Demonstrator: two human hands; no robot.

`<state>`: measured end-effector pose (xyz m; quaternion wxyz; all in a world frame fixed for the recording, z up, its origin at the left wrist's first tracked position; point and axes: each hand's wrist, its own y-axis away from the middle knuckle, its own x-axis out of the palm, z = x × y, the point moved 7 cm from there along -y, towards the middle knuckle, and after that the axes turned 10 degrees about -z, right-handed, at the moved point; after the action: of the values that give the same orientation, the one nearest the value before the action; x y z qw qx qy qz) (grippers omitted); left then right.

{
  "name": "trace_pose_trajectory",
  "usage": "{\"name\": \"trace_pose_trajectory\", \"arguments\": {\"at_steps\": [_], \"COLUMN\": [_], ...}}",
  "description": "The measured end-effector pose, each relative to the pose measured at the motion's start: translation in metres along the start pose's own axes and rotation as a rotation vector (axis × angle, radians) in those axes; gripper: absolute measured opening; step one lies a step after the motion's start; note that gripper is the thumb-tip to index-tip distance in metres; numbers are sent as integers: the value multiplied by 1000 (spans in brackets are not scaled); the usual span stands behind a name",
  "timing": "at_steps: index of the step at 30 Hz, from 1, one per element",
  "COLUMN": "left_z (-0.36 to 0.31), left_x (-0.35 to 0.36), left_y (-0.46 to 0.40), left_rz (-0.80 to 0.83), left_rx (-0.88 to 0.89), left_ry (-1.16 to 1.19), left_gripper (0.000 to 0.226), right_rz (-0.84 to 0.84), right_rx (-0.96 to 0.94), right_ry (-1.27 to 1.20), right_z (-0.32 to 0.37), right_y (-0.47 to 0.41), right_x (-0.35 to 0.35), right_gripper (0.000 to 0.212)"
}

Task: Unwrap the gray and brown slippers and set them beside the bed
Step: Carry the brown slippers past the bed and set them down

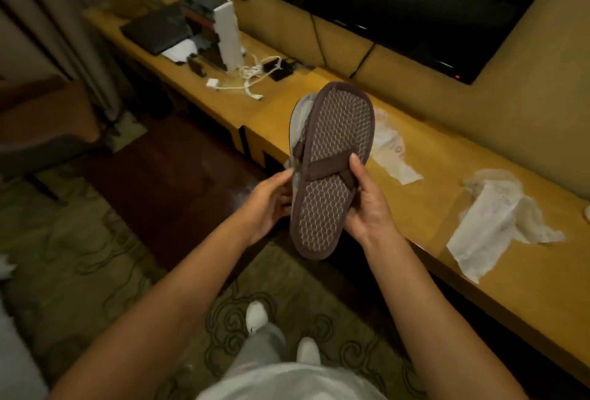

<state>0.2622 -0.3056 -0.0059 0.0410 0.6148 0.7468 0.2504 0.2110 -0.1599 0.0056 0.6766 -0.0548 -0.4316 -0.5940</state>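
Slippers (332,169): gray-and-brown pair, honeycomb-textured soles, stacked and bound by a brown strap; raised just before the long yellow wooden desk (526,288). Left hand (271,204) and right hand (367,204) each grip a side. Torn white wrappers (498,224) on desk suggest unwrapping partly done; unstrapping, placing remain. Patterned carpet (95,256) below desk edge offers open room.

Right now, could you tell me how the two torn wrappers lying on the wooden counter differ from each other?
The nearer wrapper lies at the right and looks bigger and more bunched, with a crumpled filmy part at its top. The farther wrapper lies just behind the slippers, looks smaller and flatter, and is partly hidden by them. Both are pale, torn open, and rest on the counter, untouched by the left hand and right hand.
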Motion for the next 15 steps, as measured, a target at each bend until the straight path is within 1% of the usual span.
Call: {"name": "trace_pose_trajectory", "arguments": {"at_steps": [1, 3, 5, 7, 9, 10, 12, 13, 14, 15], "left_z": [-5, -9, -12, -17, -22, -24, -24, -22, -19, -18], "left_x": [-21, -59, -95, -133, -175, -199, -249, -275, -303, -331], "left_y": [9, 27, 49, 77, 108, 123, 149, 161, 173, 186], "left_rz": [-84, -195, -313, -475, -619, -678, -773, -806, -823, -833], "left_rx": [24, 72, 136, 253, 357, 388, 408, 385, 353, 324], "left_ry": [18, 25, 51, 93, 155, 192, 250, 258, 259, 257], "left_gripper": [29, 21, 30, 40, 56, 56, 38, 28, 27, 31], "right_rz": [38, 106, 169, 240, 301, 326, 374, 398, 426, 450], "right_rx": [31, 90, 169, 265, 330, 351, 384, 398, 412, 422], "right_ry": [29, 122, 198, 249, 311, 341, 393, 412, 423, 428], "right_z": [-14, -46, -84, -124, -164, -183, -223, -244, -265, -288], "right_y": [3, 11, 20, 30, 38, 40, 47, 50, 54, 57], "right_x": [11, 37, 63, 92, 121, 137, 173, 191, 210, 229], "right_gripper": [52, 65, 73, 71, 72, 76, 88, 90, 89, 87]}}
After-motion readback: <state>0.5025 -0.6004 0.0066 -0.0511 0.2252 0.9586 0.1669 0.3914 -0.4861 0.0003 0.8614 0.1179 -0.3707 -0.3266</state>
